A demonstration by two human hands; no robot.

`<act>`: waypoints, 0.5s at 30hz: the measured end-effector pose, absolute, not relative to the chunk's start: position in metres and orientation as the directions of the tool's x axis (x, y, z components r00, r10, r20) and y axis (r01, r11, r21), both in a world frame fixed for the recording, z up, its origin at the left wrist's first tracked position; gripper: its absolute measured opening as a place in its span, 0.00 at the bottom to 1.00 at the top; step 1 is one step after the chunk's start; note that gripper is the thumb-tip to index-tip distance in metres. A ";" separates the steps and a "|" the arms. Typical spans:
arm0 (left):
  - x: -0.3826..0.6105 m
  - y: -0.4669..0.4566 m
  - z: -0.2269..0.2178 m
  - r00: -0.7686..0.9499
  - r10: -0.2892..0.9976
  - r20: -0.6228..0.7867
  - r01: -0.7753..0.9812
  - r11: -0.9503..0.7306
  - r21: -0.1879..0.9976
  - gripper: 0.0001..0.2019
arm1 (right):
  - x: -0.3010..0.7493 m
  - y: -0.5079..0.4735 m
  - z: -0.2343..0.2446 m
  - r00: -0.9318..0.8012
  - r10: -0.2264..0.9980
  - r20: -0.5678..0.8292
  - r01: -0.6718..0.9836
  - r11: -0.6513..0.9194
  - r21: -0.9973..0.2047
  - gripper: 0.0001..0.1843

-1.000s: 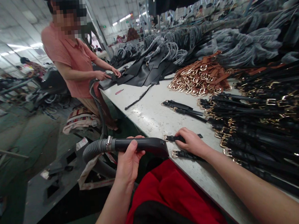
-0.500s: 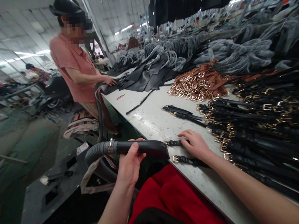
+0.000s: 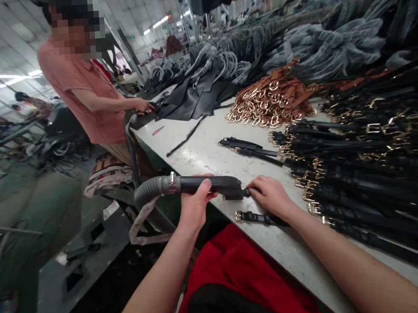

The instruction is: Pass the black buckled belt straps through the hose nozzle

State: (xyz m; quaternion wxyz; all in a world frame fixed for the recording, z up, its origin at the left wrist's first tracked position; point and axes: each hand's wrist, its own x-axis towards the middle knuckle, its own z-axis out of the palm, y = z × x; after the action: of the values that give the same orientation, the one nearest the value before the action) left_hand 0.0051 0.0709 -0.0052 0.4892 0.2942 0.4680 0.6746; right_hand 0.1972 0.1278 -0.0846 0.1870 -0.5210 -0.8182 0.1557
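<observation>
Ribbed grey hose (image 3: 154, 186) at left runs into a black nozzle (image 3: 229, 188), which the left hand (image 3: 197, 202) grips, thumb on top, its flared end over the bench (image 3: 204, 159) edge. Just right of that end, a short black strap (image 3: 246, 192) lies partly hidden under the right hand (image 3: 271, 195), fingers bent onto it; pinching or pressing, cannot tell. Farther right: heaped black buckled straps (image 3: 356, 165).

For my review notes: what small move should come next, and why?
Probably the left hand should draw the nozzle aside: its head covers one end of the black strap at which the right hand rests, hiding most of that end.
</observation>
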 end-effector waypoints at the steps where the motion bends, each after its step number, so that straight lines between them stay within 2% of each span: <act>1: 0.005 0.070 -0.003 -0.348 0.937 -0.042 -0.353 -0.089 0.932 0.14 | 0.197 0.128 -0.085 -0.389 0.909 0.149 0.794 0.413 -0.447 0.10; 4: 0.010 0.070 0.002 -0.303 0.953 0.010 -0.262 -0.093 0.961 0.14 | 0.198 0.128 -0.085 -0.386 0.908 0.165 0.804 0.418 -0.422 0.09; 8: 0.015 0.073 0.009 -0.245 0.970 0.006 -0.172 -0.049 0.984 0.14 | 0.198 0.128 -0.086 -0.370 0.913 0.170 0.810 0.407 -0.423 0.09; 15: 0.020 0.083 0.009 -0.266 0.964 -0.006 -0.178 -0.043 0.983 0.13 | 0.198 0.128 -0.087 -0.359 0.915 0.186 0.803 0.404 -0.437 0.09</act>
State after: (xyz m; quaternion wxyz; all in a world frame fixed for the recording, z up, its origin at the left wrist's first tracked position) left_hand 0.0200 0.0834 0.0094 0.4674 0.3853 0.5099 0.6108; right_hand 0.1983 0.1276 -0.0870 0.2035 -0.5284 -0.8128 0.1367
